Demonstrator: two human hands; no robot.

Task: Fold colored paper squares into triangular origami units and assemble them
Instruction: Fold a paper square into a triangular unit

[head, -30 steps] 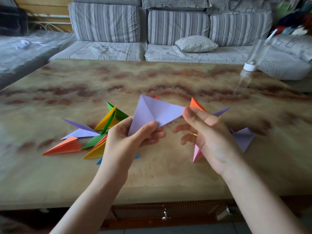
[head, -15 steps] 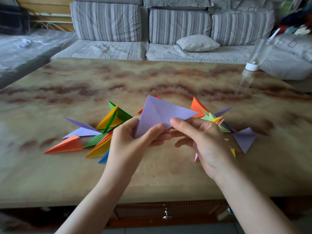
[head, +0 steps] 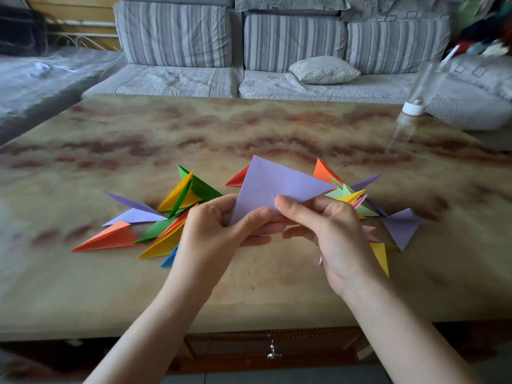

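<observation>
- Left hand [head: 213, 231] pinches the purple paper's [head: 273, 187] lower left corner, thumb in front.
- Right hand [head: 332, 234] pinches its lower edge.
- The paper is held above the desk [head: 249, 295] centre.

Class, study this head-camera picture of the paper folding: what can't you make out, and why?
Head view:
purple paper: lower edge hidden by the left hand and right hand pinching it.
blue unit: mostly behind the left hand.
pink unit: mostly behind the right hand.
clear bottle: blurred.
colourful heap, top right: blurred, cut by the edge.
</observation>
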